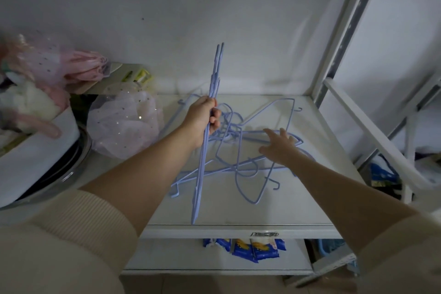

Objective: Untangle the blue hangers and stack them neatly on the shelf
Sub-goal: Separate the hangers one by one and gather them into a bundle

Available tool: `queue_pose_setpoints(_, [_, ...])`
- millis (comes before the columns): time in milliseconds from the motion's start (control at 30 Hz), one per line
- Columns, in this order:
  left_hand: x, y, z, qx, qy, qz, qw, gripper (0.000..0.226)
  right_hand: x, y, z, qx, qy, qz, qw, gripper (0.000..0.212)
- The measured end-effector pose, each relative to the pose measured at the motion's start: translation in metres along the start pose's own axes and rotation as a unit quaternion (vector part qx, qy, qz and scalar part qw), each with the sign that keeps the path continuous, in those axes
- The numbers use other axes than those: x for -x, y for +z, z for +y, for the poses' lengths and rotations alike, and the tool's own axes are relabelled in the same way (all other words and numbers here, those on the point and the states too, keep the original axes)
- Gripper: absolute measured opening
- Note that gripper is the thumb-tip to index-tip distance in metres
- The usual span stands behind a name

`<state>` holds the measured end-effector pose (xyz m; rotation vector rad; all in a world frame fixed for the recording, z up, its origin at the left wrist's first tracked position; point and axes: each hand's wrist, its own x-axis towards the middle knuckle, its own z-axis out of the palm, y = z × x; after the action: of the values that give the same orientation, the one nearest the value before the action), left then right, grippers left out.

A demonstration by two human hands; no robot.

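My left hand (202, 122) is clenched around a small bundle of blue hangers (210, 112) that I hold upright and edge-on, their tops rising toward the wall and their lower ends hanging down near the front lip of the shelf (310, 198). My right hand (279, 144) is released, fingers spread, hovering just over the tangled pile of hangers (238, 150) and gripping nothing; whether the fingertips touch a wire I cannot tell. The pile lies on the white shelf surface, between my two hands and slightly ahead of them, with hooks and shoulder bars crossing one another and one hanger lying flatter toward the back right corner. I judge these to be thin coated wire: light, stiff enough to keep their shape, a little springy, and likely to snag because the hooks catch on other frames. A pull on one will probably drag its neighbours, so I would take hold at a straight bar or at the neck just below a hook, lifting the topmost frame free and turning it to slip the hook out. To my left, beside the shelf, sit a sheer spangled bag (124, 122) and a heap of soft pink things (59, 64), well apart from the hangers.
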<state>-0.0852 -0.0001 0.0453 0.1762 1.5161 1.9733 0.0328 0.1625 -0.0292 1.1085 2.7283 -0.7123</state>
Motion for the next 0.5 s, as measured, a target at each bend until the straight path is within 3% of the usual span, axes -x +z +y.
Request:
queue_pose_setpoints(100, [0.000, -0.001, -0.002, -0.008, 0.002, 0.008, 1.000, 0.033, 0.014, 0.014, -0.017, 0.037, -0.002, 0.003, 0.999, 0.066])
queue_pose_setpoints(233, [0.004, -0.007, 0.012, -0.001, 0.029, 0.000, 1.000, 0.033, 0.040, 0.038, -0.038, 0.133, -0.053, 0.022, 0.989, 0.082])
queue_pose_setpoints(367, [0.012, -0.016, 0.033, -0.004, 0.023, -0.020, 1.000, 0.034, 0.057, 0.045, -0.043, 0.120, -0.068, 0.013, 0.990, 0.089])
queue_pose_setpoints(500, [0.022, -0.016, 0.043, 0.023, 0.014, -0.050, 0.998, 0.034, 0.063, 0.039, -0.043, 0.147, -0.060, -0.045, 0.986, 0.075])
